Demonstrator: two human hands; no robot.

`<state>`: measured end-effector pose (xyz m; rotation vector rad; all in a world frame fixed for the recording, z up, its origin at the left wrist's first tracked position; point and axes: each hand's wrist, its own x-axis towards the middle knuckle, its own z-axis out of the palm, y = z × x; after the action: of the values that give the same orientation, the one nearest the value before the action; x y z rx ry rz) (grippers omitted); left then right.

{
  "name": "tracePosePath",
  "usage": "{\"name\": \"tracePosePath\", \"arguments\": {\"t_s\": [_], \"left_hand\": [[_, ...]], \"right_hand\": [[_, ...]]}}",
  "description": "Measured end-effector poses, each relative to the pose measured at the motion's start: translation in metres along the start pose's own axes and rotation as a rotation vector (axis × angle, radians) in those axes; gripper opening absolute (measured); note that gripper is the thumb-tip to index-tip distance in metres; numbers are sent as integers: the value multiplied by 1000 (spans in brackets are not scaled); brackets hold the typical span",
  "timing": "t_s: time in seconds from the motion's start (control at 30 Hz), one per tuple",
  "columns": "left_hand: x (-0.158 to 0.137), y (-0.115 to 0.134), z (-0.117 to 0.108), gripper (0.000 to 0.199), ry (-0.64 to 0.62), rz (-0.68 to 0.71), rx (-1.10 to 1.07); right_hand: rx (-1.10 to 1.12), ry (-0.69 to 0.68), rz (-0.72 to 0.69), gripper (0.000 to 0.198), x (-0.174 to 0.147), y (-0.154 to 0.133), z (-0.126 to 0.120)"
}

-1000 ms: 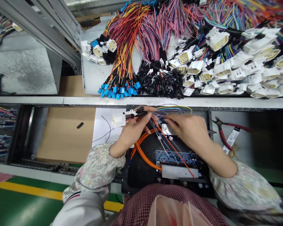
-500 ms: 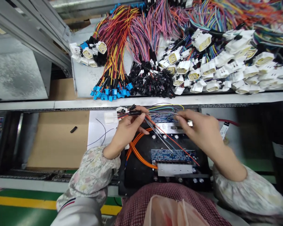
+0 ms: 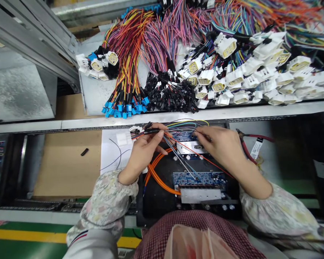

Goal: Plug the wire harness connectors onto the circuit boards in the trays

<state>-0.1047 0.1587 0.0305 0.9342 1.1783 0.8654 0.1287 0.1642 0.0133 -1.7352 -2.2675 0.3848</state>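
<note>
I see the left hand (image 3: 145,149) clamped on a wire bundle (image 3: 152,131), a white connector (image 3: 123,139) jutting out left of it, the right hand (image 3: 223,144), apart, pinching thin wires (image 3: 181,130).

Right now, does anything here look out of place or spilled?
A black piece lies alone on the cardboard, and dark wires lie on the paper; they seem stray, apart from the work. I see nothing spilled.
</note>
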Motion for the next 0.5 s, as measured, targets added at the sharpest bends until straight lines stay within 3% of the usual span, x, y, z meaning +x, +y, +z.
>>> {"name": "tracePosePath", "arguments": {"t_s": [0.13, 0.27, 0.33, 0.43, 0.5], "left_hand": [[1, 0, -1, 26, 13, -5, -38], [3, 2, 0, 25, 37, -4, -53], [3, 2, 2, 24, 50, -2, -50], [3, 3, 3, 29, 43, -28, -39], [3, 4, 4, 33, 36, -50, -25]], "right_hand": [[-22, 42, 42, 36, -24, 0, -21], [-94, -199, -57, 49, -55, 13, -37], [-137, -129, 29, 56, -59, 25, -40], [-163, 105, 229, 52, -52, 42, -40], [-116, 101, 229, 46, -45, 50, -36]]}}
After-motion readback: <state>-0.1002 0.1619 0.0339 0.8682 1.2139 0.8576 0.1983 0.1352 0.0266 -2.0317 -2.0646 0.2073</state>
